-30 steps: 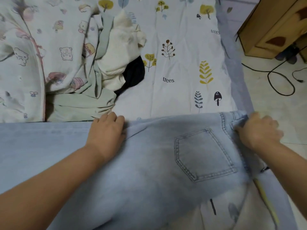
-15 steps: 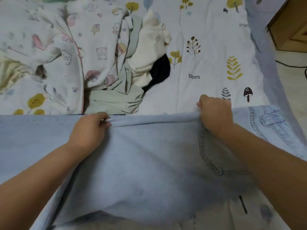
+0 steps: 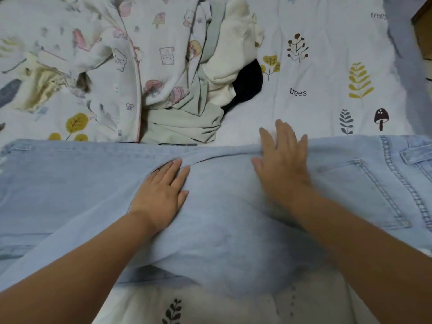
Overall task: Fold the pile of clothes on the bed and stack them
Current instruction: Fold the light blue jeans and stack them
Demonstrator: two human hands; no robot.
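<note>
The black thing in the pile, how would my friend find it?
Start at the jeans lying across the bed sheet, under both hands. Just past their far edge sits the clothes pile. The black cloth pokes out at the pile's right side, tucked under a cream garment; it is the only dark piece among pale ones.

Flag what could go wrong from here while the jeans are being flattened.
1. A ridge of denim sits bunched between the left hand and right hand; folding the jeans now may lock in the crease.
2. The unfolded pile touches the jeans' far edge, so a fold that way could snag the green garment.
</note>
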